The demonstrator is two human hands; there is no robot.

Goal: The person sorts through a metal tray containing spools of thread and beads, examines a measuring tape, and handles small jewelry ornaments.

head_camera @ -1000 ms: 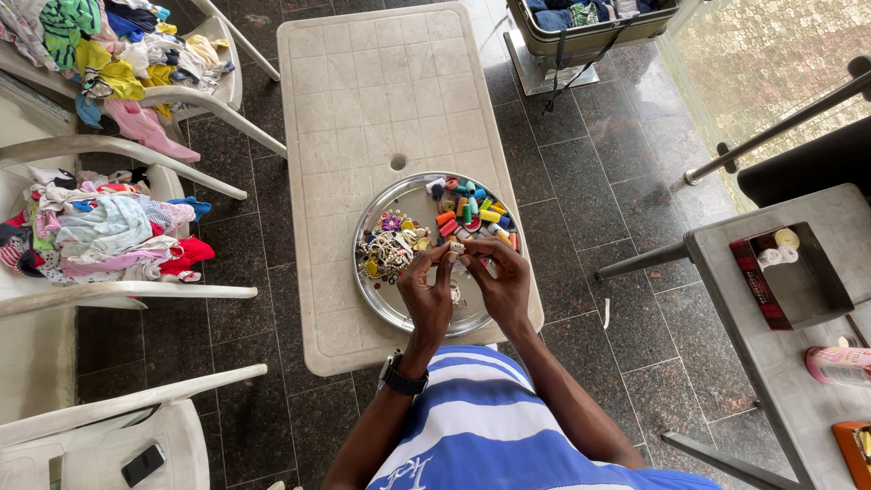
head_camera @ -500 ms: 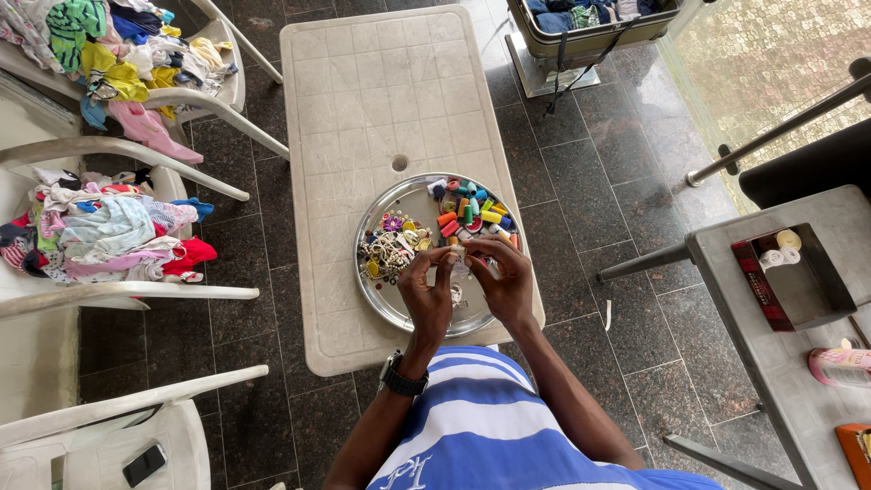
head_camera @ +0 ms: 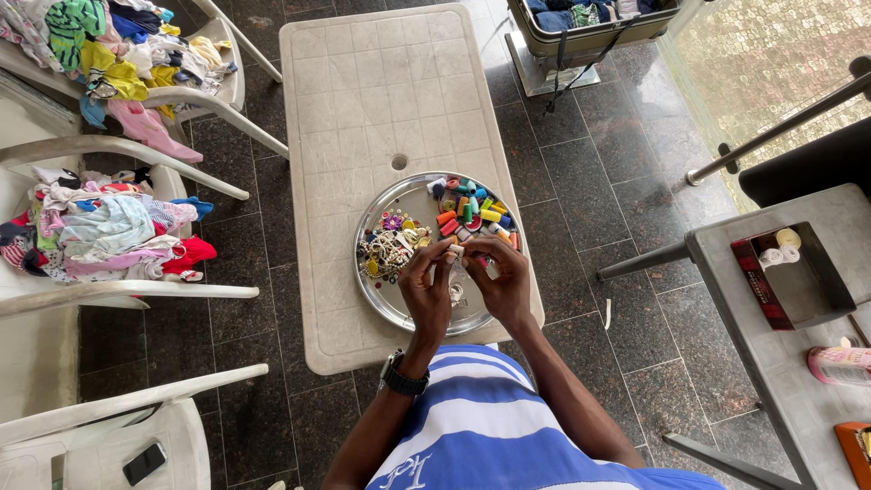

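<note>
A small pale item [head_camera: 456,250], too small to identify, is pinched between the left hand [head_camera: 428,289] and right hand [head_camera: 502,283], just above the round metal tray [head_camera: 386,304] on the tabletop [head_camera: 381,100]. If the pinch slackens, it could be dropped among the tray's thread spools [head_camera: 472,213] and trinkets [head_camera: 390,245] and lost.

Dark phone [head_camera: 144,463] on white chair [head_camera: 54,454]; red-edged box [head_camera: 797,277]

Left hand [head_camera: 426,290] and right hand [head_camera: 501,283] meet, fingertips pinched together, forearms angled inward.
</note>
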